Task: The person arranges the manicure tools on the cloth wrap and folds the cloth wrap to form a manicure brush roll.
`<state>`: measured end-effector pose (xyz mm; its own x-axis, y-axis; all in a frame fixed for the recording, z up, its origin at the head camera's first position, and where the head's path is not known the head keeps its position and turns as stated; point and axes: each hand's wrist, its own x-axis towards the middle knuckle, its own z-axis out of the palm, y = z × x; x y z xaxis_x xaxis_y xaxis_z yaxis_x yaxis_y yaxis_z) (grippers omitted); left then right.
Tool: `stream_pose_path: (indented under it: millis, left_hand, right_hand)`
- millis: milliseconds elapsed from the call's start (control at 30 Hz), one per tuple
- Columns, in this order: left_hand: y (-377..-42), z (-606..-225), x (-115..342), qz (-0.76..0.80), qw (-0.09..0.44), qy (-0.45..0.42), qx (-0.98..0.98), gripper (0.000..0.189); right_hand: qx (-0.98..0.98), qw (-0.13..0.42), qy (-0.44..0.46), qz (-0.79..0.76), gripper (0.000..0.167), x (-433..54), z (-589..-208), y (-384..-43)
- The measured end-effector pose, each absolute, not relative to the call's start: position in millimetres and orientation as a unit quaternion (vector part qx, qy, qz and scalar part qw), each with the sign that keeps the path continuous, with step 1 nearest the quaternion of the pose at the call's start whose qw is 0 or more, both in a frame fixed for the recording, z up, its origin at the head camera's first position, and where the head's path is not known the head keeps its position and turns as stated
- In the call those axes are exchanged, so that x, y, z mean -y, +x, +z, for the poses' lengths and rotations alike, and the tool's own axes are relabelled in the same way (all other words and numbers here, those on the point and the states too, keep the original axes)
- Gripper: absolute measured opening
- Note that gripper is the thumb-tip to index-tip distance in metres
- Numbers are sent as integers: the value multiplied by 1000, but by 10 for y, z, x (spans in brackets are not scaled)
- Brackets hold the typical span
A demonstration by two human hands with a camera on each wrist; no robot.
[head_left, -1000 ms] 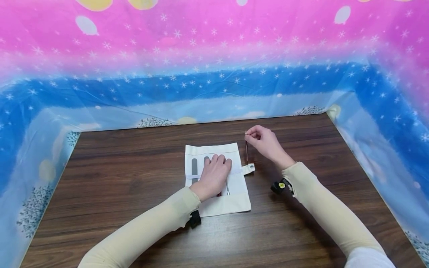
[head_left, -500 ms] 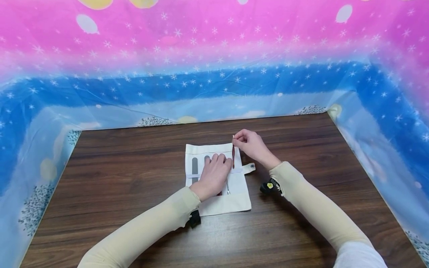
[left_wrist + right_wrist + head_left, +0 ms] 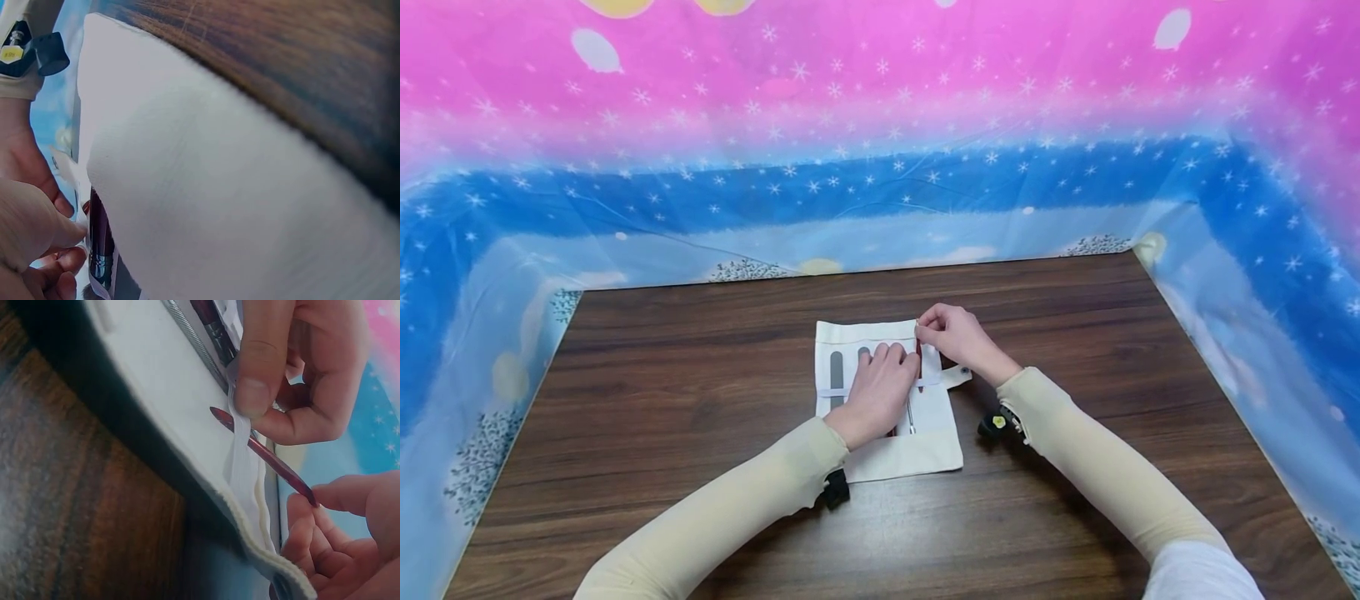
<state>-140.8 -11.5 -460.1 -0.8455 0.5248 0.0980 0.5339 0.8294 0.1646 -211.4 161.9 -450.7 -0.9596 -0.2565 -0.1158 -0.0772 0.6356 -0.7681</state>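
An off-white fabric tool pouch (image 3: 917,457) lies unfolded on the table. My left hand (image 3: 880,390) is over its middle; in the right wrist view its thumb and finger pinch the white elastic band (image 3: 240,453). At the pouch's upper right, my right hand (image 3: 961,335) pinches one end of a slim dark red tool (image 3: 281,465). The tool's pointed end passes behind the band and shows on the other side. A silver tool with a knurled handle (image 3: 195,339) and a dark red brush (image 3: 100,240) sit in the pouch beside my left hand.
Grey nail files (image 3: 836,375) stand under the band on the pouch's left side. A snap tab (image 3: 957,377) sticks out at the right edge. Around the wooden table (image 3: 700,350) hangs a patterned pink and blue cloth (image 3: 880,192).
My right hand has moved left and then down toward the pouch, bringing the red tool from beyond its right edge to the band. The left hand has stayed in place.
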Motion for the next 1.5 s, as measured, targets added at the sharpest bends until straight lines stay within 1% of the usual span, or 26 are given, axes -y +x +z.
stream_pose_path:
  millis: [233,367,600,833,1067,1233,1333,1400,1500]
  left_hand:
    - [-1402,-4601,118,-94,30,-277,956,8]
    - [-1394,-4595,118,-94,31,-275,956,10]
    - [-1398,-4566,125,-101,34,-269,957,8]
    - [-1385,-4537,132,-104,36,-266,958,14]
    - [-1391,-4557,129,-109,45,-266,957,13]
    - [-1412,-4571,141,-119,51,-273,953,11]
    - [-1436,-4551,173,-130,45,-281,950,12]
    - [-1464,-4510,212,-139,35,-285,948,12]
    - [-1525,-4406,301,-154,8,-284,946,8]
  right_hand:
    - [-896,128,-114,-410,22,-1625,-4536,-2077]
    - [-900,131,-119,-399,21,-1624,-4549,-2051]
    - [-905,129,-130,-384,19,-1639,-4533,-1972]
    - [-911,125,-146,-365,17,-1651,-4542,-1919]
    - [-918,119,-162,-343,17,-1655,-4582,-1910]
    - [-918,125,-171,-335,16,-1671,-4607,-1932]
    - [-920,121,-176,-327,16,-1709,-4623,-1941]
    - [-923,110,-176,-323,16,-1747,-4618,-1929]
    - [-928,84,-175,-318,15,-1804,-4576,-1873]
